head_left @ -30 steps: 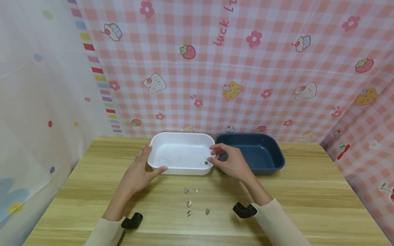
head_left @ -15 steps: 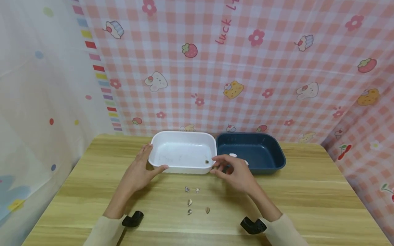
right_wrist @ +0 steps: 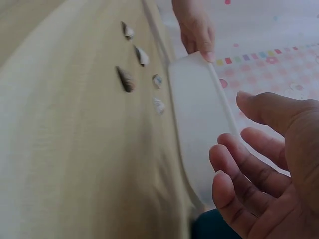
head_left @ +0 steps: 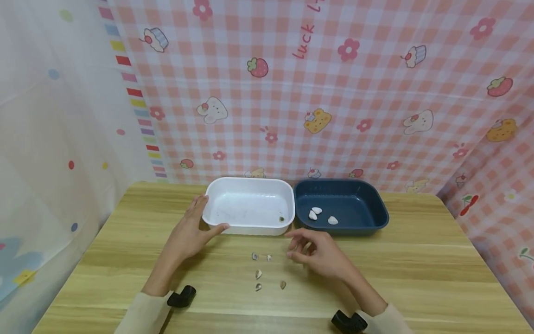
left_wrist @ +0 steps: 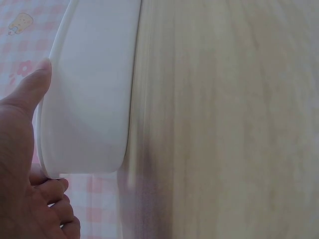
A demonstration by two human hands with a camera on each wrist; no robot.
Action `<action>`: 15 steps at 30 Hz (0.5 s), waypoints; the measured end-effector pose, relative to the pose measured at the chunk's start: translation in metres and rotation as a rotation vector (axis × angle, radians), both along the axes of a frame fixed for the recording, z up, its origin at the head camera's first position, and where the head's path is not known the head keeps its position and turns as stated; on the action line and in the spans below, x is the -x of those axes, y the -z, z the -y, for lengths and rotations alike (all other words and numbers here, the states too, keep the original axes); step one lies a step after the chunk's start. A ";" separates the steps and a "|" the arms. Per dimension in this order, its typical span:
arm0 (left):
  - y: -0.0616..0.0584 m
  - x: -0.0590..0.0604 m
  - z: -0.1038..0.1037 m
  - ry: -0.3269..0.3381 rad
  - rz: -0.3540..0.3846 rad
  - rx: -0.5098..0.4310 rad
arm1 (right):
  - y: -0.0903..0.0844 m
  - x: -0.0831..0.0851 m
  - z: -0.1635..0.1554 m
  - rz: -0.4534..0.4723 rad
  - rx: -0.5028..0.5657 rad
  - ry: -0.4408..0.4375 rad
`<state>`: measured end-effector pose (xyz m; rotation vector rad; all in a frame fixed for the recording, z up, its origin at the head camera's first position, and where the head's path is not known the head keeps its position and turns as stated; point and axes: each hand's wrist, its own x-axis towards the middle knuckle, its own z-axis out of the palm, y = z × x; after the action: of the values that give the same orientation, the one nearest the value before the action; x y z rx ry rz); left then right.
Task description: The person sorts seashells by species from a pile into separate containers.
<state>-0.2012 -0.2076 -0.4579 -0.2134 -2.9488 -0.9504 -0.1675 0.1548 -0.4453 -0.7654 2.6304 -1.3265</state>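
Two hands working at a white tray [head_left: 249, 227] on a wooden table [head_left: 417, 278].

The blue tray [head_left: 367, 218], touching the white tray's right side, is holding three peeled garlic cloves [head_left: 315, 213]. The left hand [head_left: 188, 234] is gripping the white tray's near-left corner, thumb along its front wall. The right hand [head_left: 319, 250], fingers loosely curled and holding nothing, is hovering in front of the white tray, just right of five unpeeled cloves [head_left: 258, 273] lying on the table.

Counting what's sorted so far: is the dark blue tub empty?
No. Three white pieces lie on the floor of the dark blue tub.
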 end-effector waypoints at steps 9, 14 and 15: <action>-0.001 0.000 -0.001 0.001 0.008 0.004 | 0.016 -0.009 0.001 0.093 -0.017 -0.097; -0.001 -0.001 0.000 -0.004 0.010 0.004 | 0.018 -0.013 0.001 0.142 -0.049 -0.133; -0.001 -0.001 0.000 -0.005 0.012 0.004 | 0.018 -0.013 0.001 0.153 -0.054 -0.139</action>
<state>-0.2003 -0.2072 -0.4568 -0.2014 -2.9603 -0.9491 -0.1544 0.1536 -0.4638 -0.7898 2.4364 -1.2208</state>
